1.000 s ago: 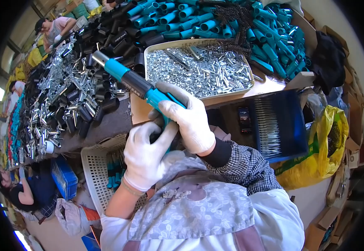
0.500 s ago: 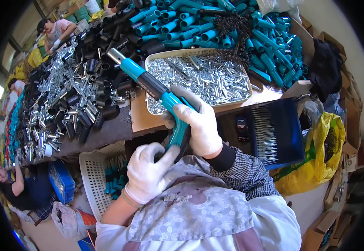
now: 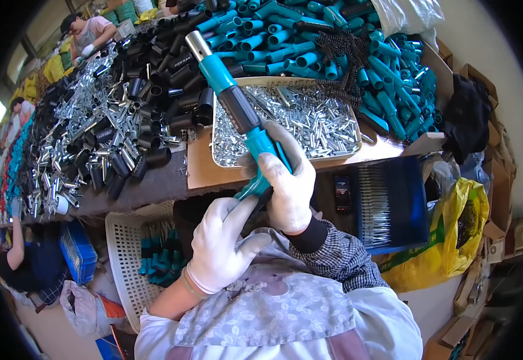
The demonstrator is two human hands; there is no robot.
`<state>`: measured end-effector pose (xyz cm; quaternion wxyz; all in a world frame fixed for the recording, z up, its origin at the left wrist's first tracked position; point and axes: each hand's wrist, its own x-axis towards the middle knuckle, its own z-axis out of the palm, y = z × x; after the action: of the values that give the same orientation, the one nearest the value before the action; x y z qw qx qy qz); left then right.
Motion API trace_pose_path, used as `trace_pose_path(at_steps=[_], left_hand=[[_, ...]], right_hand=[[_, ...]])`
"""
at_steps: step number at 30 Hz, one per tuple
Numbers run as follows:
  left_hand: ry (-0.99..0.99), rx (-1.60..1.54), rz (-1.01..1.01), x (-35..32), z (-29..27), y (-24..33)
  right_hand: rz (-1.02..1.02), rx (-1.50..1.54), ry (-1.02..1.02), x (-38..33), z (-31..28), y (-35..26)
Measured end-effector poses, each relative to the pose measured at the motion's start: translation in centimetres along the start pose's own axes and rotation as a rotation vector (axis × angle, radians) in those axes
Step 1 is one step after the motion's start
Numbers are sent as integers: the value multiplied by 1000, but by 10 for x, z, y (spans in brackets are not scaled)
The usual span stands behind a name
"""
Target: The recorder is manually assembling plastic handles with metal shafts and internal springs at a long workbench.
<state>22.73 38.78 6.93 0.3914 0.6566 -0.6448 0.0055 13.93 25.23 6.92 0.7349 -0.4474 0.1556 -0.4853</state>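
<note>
Teal, metal-tipped tube (image 3: 235,107) slants from gloved hands (image 3: 287,189).

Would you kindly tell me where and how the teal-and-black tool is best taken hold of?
Probably by the teal body just below the black sleeve, coming from the right, as the right hand does. The tool slants up-left toward its silver tube, and the body's rounded shape should suit wrapped fingers.
</note>
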Motion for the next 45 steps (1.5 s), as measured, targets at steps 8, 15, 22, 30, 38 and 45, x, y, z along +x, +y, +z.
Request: trace_pose_path(at_steps=[8, 15, 22, 30, 38, 45], left_hand=[[-66, 0, -263, -10, -23, -48], [595, -1717, -537, 42, -28, -73], [656, -1407, -17, 34, -42, -43], [805, -1567, 64, 8, -71, -68], [945, -1615, -95, 4, -71, -81], [960, -1827, -85, 1, -65, -95]], right_hand=[[35, -71, -18, 16, -15, -16], [-615, -1012, -805, 4, -12, -4], [1174, 458, -488, -31, -49, 67], [-15, -588, -600, -14, -22, 14], [453, -77, -777, -25, -25, -16], [60, -407, -1119, -37, -25, -7]])
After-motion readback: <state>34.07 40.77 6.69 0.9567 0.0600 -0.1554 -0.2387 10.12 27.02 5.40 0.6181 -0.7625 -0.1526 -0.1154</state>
